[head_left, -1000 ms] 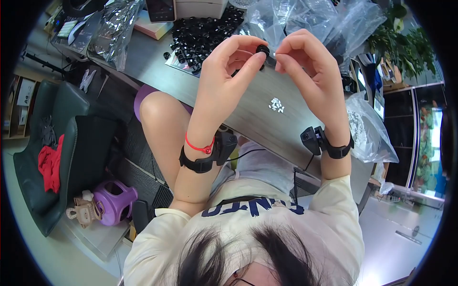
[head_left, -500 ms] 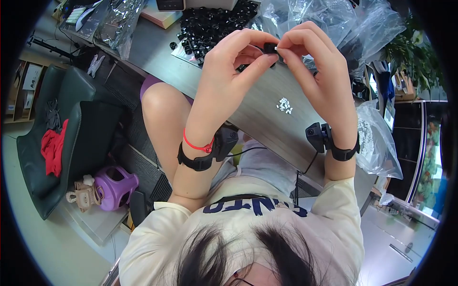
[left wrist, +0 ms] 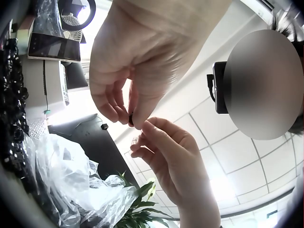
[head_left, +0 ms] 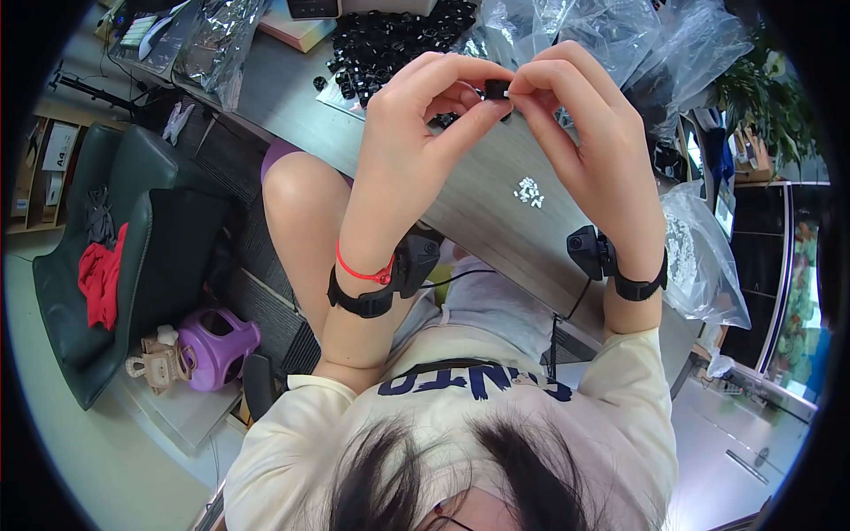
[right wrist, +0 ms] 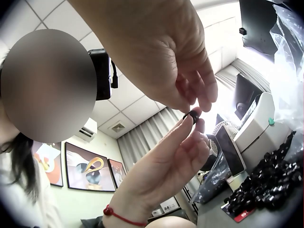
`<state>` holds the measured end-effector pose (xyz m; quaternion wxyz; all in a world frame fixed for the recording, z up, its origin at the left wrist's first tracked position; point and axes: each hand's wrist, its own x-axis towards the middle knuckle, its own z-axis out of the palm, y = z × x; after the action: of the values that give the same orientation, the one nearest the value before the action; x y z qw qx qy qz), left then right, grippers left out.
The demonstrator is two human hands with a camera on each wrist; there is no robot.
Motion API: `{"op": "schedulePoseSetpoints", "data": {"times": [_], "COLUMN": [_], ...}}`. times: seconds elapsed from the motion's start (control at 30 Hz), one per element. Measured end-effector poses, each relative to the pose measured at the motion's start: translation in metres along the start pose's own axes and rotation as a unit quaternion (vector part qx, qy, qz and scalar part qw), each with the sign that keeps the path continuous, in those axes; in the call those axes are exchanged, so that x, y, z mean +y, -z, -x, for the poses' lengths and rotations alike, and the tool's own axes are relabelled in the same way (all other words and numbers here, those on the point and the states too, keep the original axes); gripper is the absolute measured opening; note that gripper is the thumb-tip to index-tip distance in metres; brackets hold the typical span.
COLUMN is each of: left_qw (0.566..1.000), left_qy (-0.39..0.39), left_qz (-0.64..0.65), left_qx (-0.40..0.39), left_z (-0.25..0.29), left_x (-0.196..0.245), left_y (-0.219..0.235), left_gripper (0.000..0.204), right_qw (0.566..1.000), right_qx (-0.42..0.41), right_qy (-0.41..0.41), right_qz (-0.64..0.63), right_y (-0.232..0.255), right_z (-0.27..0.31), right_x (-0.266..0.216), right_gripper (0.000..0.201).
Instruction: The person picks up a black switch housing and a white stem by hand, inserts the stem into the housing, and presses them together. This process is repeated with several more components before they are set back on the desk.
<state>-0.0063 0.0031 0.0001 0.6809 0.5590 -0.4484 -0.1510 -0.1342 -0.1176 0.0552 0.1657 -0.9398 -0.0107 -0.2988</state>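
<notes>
A small black part [head_left: 497, 88] is held up in the air, above the grey table [head_left: 478, 199], between two raised hands. It is pinched by the thumb and first finger of the left hand [head_left: 416, 133], whose other fingers are curled in loosely behind. The right hand [head_left: 580, 133] is pressed against the other side of the part, with its fingertips [head_left: 522, 86] bent and closed tight on something too tiny to be made out.

A second ago the two hands were held a little apart, and a gap could be seen between the part and the right fingertips. Half a second ago that gap was closed. Now the hands are touching at the part and have been lifted a bit higher. So it is judged that a little piece is being pushed into the black part, and that the joining is under way but may not be finished.

From the right wrist view, the black part [right wrist: 192, 115] is seen at the tip of the left thumb, right under the right fingers.

On the table below, a small heap of white bits [head_left: 529, 191] is lying well apart from the hands. A big pile of black parts [head_left: 390, 44] is spread farther back, beside crinkly clear bags [head_left: 611, 40].
</notes>
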Motion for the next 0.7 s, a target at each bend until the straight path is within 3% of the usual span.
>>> {"op": "schedulePoseSetpoints", "data": {"times": [0.5,0.6,0.63,0.7], "left_qw": [0.998,0.998,0.998,0.998], "left_qy": [-0.049,-0.045,-0.044,-0.042], "left_qz": [-0.032,-0.034,-0.036,-0.039], "left_qx": [0.003,0.002,0.002,0.003], "left_z": [0.000,0.000,0.000,0.000], "left_x": [-0.002,-0.002,-0.002,-0.001], "left_y": [0.003,0.003,0.003,0.004], "left_gripper": [0.022,0.023,0.024,0.024], "right_qw": [0.999,0.967,0.967,0.928], "right_qx": [-0.030,-0.008,-0.008,-0.047], "right_qy": [-0.001,-0.087,-0.086,-0.141], "right_qz": [-0.044,-0.240,-0.239,-0.341], "right_y": [0.003,-0.003,-0.004,-0.003], "right_z": [-0.001,0.001,0.000,-0.002], "right_x": [0.009,0.023,0.025,0.030], "right_gripper": [0.016,0.014,0.014,0.013]}}
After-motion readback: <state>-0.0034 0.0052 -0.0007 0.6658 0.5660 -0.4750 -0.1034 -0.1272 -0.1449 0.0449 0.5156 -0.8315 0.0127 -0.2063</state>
